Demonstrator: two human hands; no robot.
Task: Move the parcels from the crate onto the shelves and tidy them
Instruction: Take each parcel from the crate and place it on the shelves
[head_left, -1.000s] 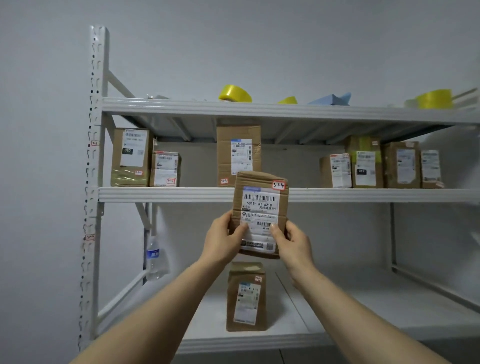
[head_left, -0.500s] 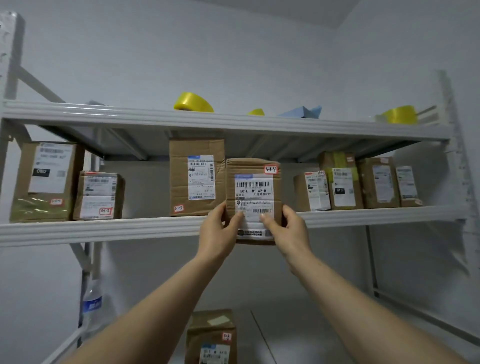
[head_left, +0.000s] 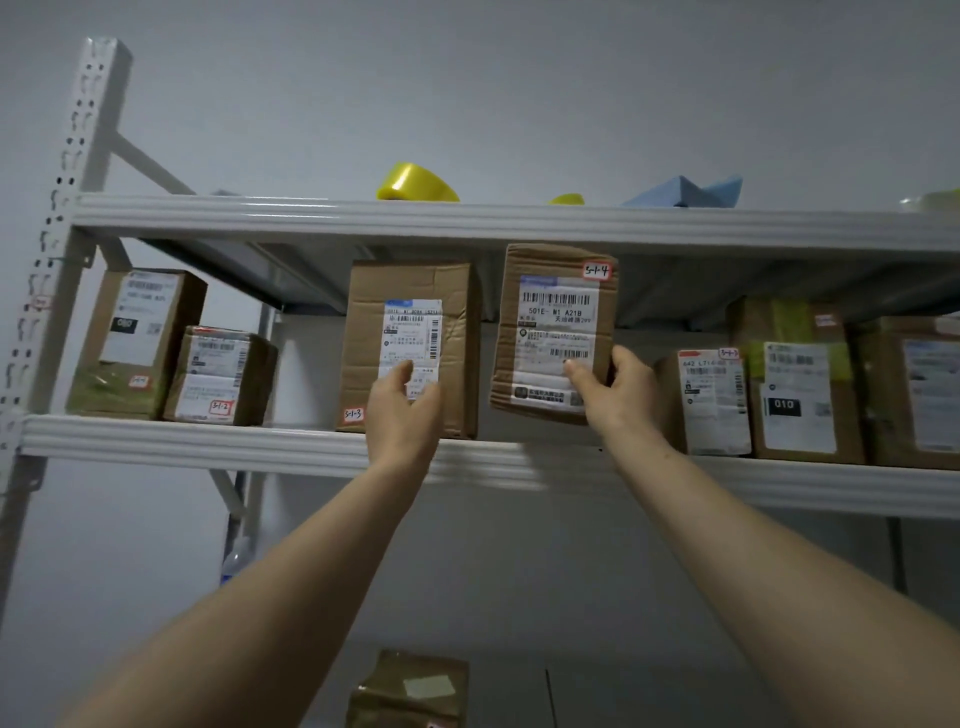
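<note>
Right hand (head_left: 623, 400) alone pinches the tilted parcel (head_left: 550, 322) low (left hand (head_left: 402, 410) loose, empty); its bulk above the grip could topple.

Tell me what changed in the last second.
The 5-1-4 parcel rose to the level of the middle shelf, right of the 5-1-3 parcel. The left hand let go and moved before the 5-1-3 parcel; the right hand alone grips the 5-1-4 parcel. The other shelved parcels stayed put.
</note>
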